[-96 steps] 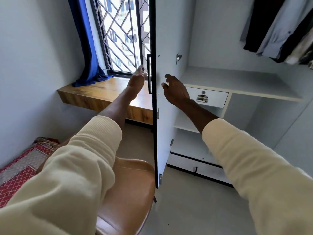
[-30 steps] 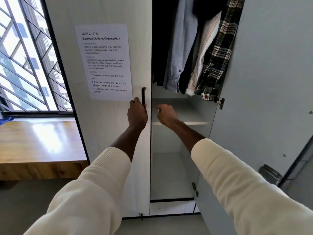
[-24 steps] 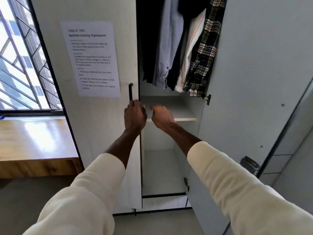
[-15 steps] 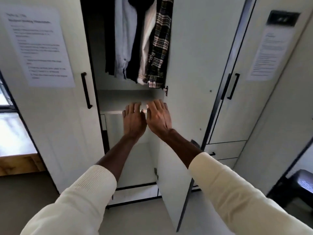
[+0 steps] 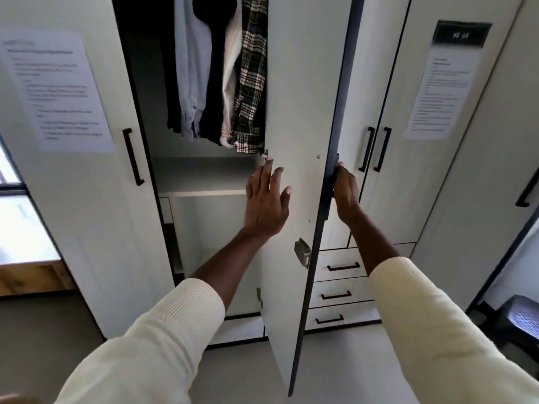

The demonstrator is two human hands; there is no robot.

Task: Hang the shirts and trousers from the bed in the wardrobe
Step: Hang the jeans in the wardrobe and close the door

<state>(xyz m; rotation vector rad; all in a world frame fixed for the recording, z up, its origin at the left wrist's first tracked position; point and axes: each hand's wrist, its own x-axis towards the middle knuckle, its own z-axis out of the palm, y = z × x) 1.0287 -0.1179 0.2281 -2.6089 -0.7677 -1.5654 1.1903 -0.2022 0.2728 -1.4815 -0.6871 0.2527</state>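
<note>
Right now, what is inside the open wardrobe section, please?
Shirts hang side by side at the top, the plaid shirt rightmost. Below them is a bare shelf. The open door covers the right part.

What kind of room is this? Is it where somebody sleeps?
Probably a bedroom or dressing room. A tall white wardrobe fills the wall, with shirts hanging inside behind its open door and drawers low down. No bed shows right now, so I can't be sure.

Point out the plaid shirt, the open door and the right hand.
plaid shirt [image 5: 251, 83], head view, mid cloth.
open door [image 5: 294, 97], head view, inner face.
right hand [image 5: 345, 189], head view, back of hand at door edge.
</note>
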